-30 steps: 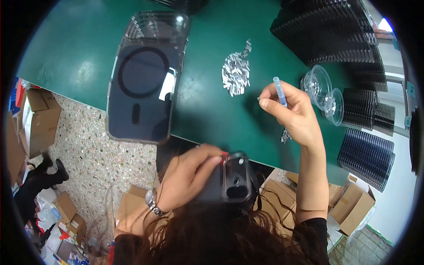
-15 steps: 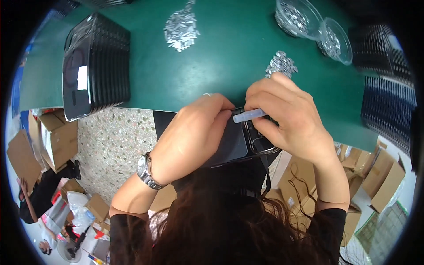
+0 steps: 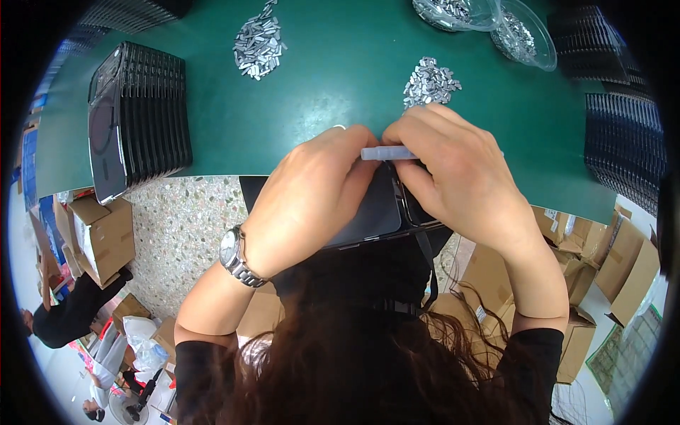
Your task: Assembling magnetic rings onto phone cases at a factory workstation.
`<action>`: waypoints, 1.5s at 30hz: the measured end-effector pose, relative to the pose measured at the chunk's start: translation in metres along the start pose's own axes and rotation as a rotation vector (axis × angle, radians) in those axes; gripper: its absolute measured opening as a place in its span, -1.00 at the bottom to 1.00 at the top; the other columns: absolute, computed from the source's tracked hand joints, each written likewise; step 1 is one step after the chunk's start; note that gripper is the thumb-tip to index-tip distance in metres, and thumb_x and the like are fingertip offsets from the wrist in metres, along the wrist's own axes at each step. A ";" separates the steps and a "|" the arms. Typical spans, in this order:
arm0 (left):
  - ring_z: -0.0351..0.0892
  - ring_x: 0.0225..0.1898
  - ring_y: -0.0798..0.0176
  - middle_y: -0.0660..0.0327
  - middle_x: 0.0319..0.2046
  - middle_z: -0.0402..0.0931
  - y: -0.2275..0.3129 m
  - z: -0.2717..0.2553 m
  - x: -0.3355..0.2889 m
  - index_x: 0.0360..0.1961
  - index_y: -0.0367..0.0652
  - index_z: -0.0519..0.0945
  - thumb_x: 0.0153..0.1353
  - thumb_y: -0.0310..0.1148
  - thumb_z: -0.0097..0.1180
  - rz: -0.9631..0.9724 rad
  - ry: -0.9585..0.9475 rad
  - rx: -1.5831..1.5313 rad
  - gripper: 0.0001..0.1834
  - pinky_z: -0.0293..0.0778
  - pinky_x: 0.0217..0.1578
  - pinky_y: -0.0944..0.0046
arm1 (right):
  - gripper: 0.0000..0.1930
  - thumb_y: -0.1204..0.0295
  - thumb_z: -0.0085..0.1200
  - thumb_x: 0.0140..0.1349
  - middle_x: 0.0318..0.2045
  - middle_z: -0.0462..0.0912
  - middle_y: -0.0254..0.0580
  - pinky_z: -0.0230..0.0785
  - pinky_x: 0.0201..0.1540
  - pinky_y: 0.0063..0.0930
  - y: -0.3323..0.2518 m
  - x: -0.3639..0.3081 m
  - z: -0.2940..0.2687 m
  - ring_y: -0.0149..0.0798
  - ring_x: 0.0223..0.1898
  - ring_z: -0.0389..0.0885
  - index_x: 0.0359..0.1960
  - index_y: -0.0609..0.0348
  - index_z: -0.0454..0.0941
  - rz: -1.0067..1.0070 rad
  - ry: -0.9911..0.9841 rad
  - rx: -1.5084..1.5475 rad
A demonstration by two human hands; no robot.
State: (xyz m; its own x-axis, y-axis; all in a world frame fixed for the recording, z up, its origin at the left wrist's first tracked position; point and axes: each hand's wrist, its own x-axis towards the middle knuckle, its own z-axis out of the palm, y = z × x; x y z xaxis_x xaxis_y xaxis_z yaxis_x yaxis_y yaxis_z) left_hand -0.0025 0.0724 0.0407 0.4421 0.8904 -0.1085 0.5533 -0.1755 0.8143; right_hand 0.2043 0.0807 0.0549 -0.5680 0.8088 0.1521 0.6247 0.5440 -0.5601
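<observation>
A dark phone case point(image 3: 375, 216) with a black frame rests over my lap at the table's front edge. My left hand point(image 3: 315, 180), wearing a ring and a metal wristwatch, is closed on its far edge, with the fingertips partly hidden. My right hand point(image 3: 457, 170) grips a translucent whitish plastic stick point(image 3: 386, 153) whose blunt end points left over the case. The fingers of both hands nearly meet at the case's far edge; whether a small part is between them is hidden. Just beyond my right hand lies a pile of small silvery metal pieces point(image 3: 431, 81).
A second pile of longer silvery pieces point(image 3: 258, 49) lies farther left on the green table point(image 3: 319, 92). Two clear bowls point(image 3: 524, 39) of metal bits stand far right. Stacked phone cases point(image 3: 152, 117) stand left, with more dark stacks point(image 3: 623, 142) right. Cardboard boxes point(image 3: 103, 237) sit on the floor.
The view has shifted, so the piles and bowls sit higher and farther left. My right hand has drawn closer to my left, and the stick has turned more level.
</observation>
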 end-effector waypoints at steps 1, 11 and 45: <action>0.66 -0.22 -0.18 -0.06 -0.25 0.66 -0.001 -0.001 0.001 -0.09 -0.26 0.66 0.31 -0.55 0.15 0.012 0.016 0.006 -0.82 0.55 -0.20 0.11 | -0.83 0.61 0.20 0.08 -0.36 0.53 -0.10 0.46 -0.27 -0.06 -0.003 0.002 0.000 0.06 -0.21 0.58 -0.33 0.20 0.45 0.017 -0.004 -0.042; 0.61 -0.50 -0.06 0.14 -0.49 0.46 -0.013 -0.005 0.003 -0.17 -0.08 0.48 0.34 -0.38 0.15 0.215 0.075 0.373 -0.88 0.54 -0.50 -0.02 | -0.79 0.65 0.15 0.09 -0.32 0.52 -0.11 0.46 -0.25 -0.07 0.000 0.008 0.009 0.06 -0.20 0.56 -0.22 0.20 0.51 0.020 0.062 -0.042; 0.64 -0.42 -0.02 0.10 -0.46 0.52 -0.028 -0.010 0.012 -0.18 -0.16 0.47 0.27 -0.48 0.12 0.264 0.056 0.470 -0.87 0.55 -0.43 -0.01 | -0.70 0.46 0.22 0.24 -0.21 0.61 -0.32 0.47 -0.38 -0.32 -0.020 0.003 0.025 -0.24 -0.33 0.60 0.01 0.20 0.66 0.209 -0.069 -0.418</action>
State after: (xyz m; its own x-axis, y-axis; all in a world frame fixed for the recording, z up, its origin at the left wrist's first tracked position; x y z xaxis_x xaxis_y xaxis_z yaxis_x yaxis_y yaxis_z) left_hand -0.0202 0.0922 0.0223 0.5775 0.8094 0.1066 0.6902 -0.5539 0.4656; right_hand 0.1766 0.0664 0.0465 -0.4323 0.9017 0.0085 0.8838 0.4255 -0.1946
